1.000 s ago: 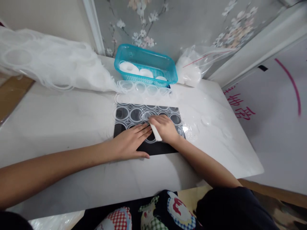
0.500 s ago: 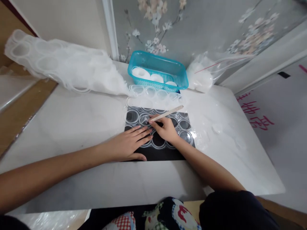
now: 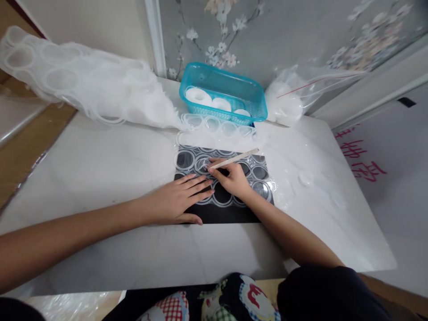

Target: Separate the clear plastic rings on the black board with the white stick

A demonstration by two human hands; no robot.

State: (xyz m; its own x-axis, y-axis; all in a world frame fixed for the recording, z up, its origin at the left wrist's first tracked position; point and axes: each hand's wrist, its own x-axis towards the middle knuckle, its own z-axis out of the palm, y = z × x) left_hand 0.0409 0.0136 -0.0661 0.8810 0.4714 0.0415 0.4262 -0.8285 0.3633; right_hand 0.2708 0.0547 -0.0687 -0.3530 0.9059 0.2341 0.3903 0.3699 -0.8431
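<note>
A clear plastic sheet of round cups (image 3: pixel 220 133) lies over a black mat (image 3: pixel 227 213) on the white table (image 3: pixel 100 178). My left hand (image 3: pixel 179 199) rests flat on the sheet, fingers stretched out, pressing it down. My right hand (image 3: pixel 234 179) is closed on a thin pale stick (image 3: pixel 236 158), held like a pen. The stick's tip touches one of the round cups (image 3: pixel 203 165) just beyond my left fingertips.
A turquoise basket (image 3: pixel 224 91) with white round pads stands at the back. A tall stack of clear cup sheets (image 3: pixel 80 84) lies at the back left. A clear bag (image 3: pixel 287 100) of white pieces sits at the back right. Loose clear discs (image 3: pixel 306 177) lie at the right.
My right hand has turned, and the stick now points up and right with its tip on a cup. My left hand stays flat on the sheet. The view has shifted.
</note>
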